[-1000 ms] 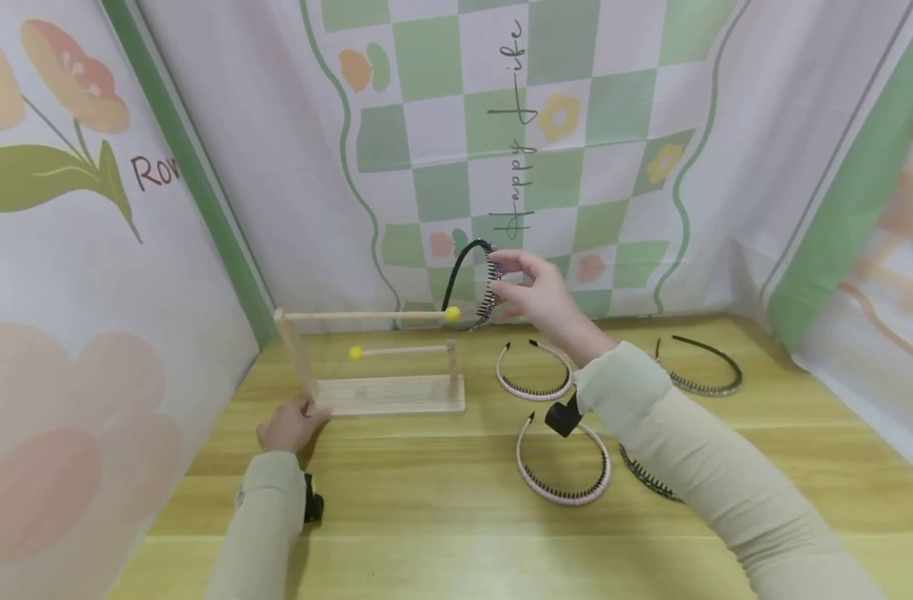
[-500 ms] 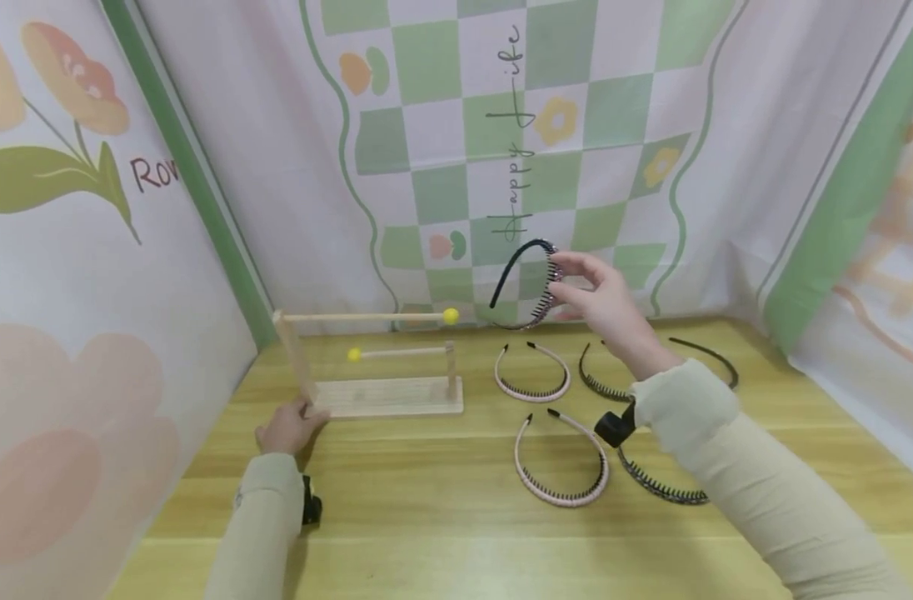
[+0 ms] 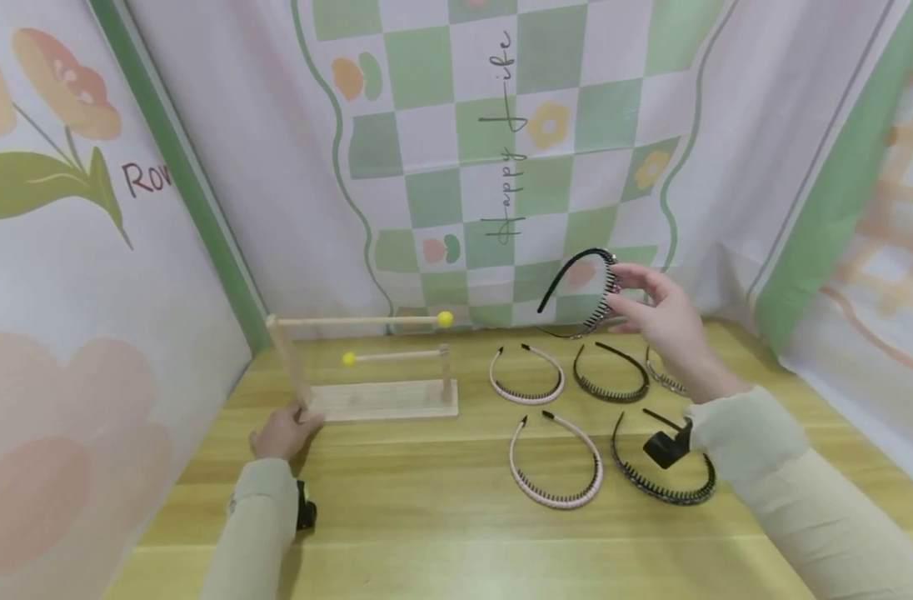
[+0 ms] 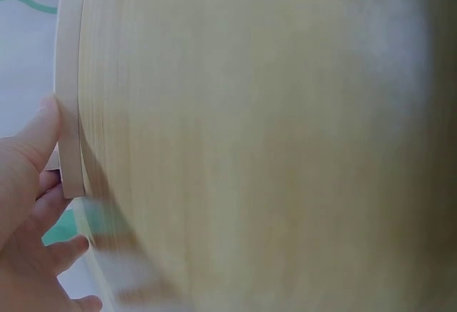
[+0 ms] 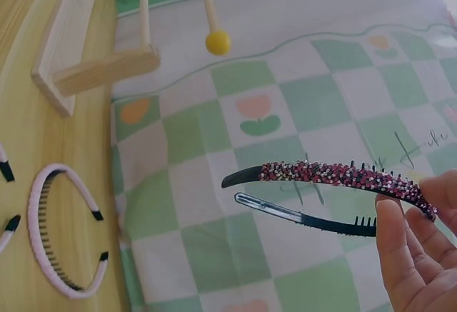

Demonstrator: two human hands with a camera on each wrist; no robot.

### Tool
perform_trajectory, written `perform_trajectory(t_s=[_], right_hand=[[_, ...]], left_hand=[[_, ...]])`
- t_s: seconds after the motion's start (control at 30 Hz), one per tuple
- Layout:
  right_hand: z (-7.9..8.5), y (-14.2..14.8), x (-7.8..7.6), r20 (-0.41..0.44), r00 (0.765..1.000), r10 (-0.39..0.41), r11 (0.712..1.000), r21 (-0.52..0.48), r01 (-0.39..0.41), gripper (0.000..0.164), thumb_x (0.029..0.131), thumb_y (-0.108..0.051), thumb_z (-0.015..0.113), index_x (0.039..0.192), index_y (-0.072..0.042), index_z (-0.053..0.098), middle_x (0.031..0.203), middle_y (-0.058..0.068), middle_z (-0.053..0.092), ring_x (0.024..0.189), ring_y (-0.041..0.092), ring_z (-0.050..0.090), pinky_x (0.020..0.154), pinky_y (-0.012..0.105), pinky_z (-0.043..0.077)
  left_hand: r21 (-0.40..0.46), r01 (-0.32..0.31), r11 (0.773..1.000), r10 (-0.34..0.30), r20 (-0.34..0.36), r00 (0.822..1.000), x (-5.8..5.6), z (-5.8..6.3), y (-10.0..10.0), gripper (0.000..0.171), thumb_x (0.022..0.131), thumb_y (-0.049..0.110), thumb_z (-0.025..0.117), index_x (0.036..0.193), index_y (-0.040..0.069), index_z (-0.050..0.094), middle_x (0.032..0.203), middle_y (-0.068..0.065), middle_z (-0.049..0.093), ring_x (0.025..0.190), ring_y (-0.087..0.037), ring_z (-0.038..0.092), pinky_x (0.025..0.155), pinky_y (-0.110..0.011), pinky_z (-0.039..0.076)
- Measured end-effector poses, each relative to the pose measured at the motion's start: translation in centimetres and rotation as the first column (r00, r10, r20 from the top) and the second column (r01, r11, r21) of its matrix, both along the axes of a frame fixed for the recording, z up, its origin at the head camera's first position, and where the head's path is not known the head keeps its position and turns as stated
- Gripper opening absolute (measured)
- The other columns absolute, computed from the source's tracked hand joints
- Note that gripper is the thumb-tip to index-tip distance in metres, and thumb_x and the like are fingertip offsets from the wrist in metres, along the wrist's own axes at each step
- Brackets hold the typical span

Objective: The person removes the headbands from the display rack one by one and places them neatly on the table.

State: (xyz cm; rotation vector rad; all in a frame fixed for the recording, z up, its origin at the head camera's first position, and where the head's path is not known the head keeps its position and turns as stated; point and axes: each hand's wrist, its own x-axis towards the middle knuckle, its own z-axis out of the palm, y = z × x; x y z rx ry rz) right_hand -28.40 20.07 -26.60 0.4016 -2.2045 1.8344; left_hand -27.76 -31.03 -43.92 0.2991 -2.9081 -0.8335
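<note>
My right hand [image 3: 662, 321] pinches a black toothed headband [image 5: 321, 173] covered in pink, red and silver beads. Thumb and fingers grip its curved top, and its two ends point left, well above the table. One end shows a shiny pale strip in the right wrist view. At the left, my left hand [image 3: 280, 432] grips the base corner of a wooden display stand [image 3: 381, 400], thumb on one side and fingers on the other. Two horizontal rods with yellow ball tips [image 3: 445, 319] belong to this stand, one higher than the other. Both rods are bare.
Right of the stand lie two pink headbands [image 3: 561, 502] and dark toothed headbands [image 3: 612, 396]. The right forearm partly covers one dark headband [image 3: 666, 382]. A patterned curtain [image 3: 419, 200] hangs behind the wooden table [image 3: 396, 517].
My right hand has carried the beaded headband rightward, away from the tip of the upper rod. My left hand keeps its grip on the stand's base. The view has shifted slightly.
</note>
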Motion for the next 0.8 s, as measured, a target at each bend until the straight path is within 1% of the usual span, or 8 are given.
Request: perform_trajectory(t_s=[0.07,0.17,0.3,0.37,0.5,0.67,0.8], right_hand=[[-0.3,0.8,0.2,-0.001,1.0,-0.022,1.0,0.004,0.022,0.048,0.089,-0.008,0.06,0.133,-0.003,0.042,0.118,0.007,0.046,0.077,0.01,0.06,0.065,0.026,0.054],[-0.6,2.0,0.7,0.006,0.998,-0.056,0.998,0.007,0.056,0.05,0.088,-0.008,0.062,0.134,-0.004,0.042,0.118,0.004,0.047,0.078,0.01,0.061,0.066,0.027,0.054],[-1.1,3.8,1.4,0.022,0.997,-0.074,0.997,-0.018,0.074,0.053,0.087,-0.012,0.064,0.135,-0.006,0.042,0.12,0.002,0.047,0.082,0.009,0.06,0.068,0.026,0.054],[-1.4,4.6,1.7,0.034,0.995,-0.094,0.995,-0.015,0.094,0.054,0.087,-0.015,0.064,0.136,-0.009,0.042,0.121,0.0,0.046,0.084,0.008,0.059,0.068,0.025,0.054],[-2.1,6.2,2.2,0.056,0.992,-0.116,0.991,-0.066,0.12,0.056,0.086,-0.015,0.065,0.136,-0.01,0.042,0.118,-0.001,0.045,0.086,0.009,0.057,0.067,0.025,0.054],[-3.1,7.8,2.7,0.029,0.993,-0.114,0.971,-0.21,0.117,0.051,0.085,-0.003,0.064,0.132,-0.008,0.046,0.113,0.0,0.046,0.08,0.007,0.058,0.063,0.022,0.054],[-4.0,8.9,3.2,0.012,0.99,-0.141,0.966,-0.215,0.14,0.049,0.084,-0.002,0.065,0.13,-0.009,0.048,0.112,-0.001,0.047,0.08,0.006,0.058,0.062,0.021,0.053]], left_hand=[[0.002,0.002,1.0,-0.002,0.005,1.0,0.0,0.0,-0.1,0.062,0.086,0.049,0.057,0.128,0.004,0.05,0.124,-0.022,0.054,0.11,-0.044,0.048,0.089,-0.067,0.02],[-0.002,0.004,1.0,-0.004,0.01,1.0,0.2,0.2,0.0,0.062,0.086,0.049,0.057,0.128,0.004,0.049,0.124,-0.021,0.053,0.11,-0.044,0.048,0.089,-0.066,0.02],[-0.013,0.006,1.0,-0.006,0.011,1.0,0.3,0.4,0.1,0.061,0.087,0.048,0.057,0.129,0.004,0.049,0.125,-0.022,0.053,0.11,-0.045,0.048,0.089,-0.066,0.021],[-0.017,0.006,1.0,-0.006,0.007,1.0,0.4,0.4,0.1,0.061,0.087,0.047,0.057,0.128,0.004,0.049,0.124,-0.022,0.053,0.11,-0.045,0.048,0.088,-0.067,0.021],[-0.022,0.008,1.0,-0.008,0.005,1.0,0.4,0.5,0.1,0.06,0.087,0.047,0.056,0.128,0.003,0.049,0.124,-0.023,0.053,0.11,-0.045,0.048,0.087,-0.066,0.022],[-0.027,0.006,1.0,-0.005,0.013,1.0,0.5,0.6,0.2,0.061,0.087,0.047,0.056,0.128,0.003,0.049,0.124,-0.023,0.052,0.11,-0.045,0.048,0.087,-0.066,0.023],[-0.031,0.001,1.0,-0.001,0.022,1.0,0.6,0.8,0.4,0.061,0.087,0.047,0.057,0.128,0.002,0.048,0.124,-0.024,0.052,0.11,-0.045,0.048,0.088,-0.066,0.023]])
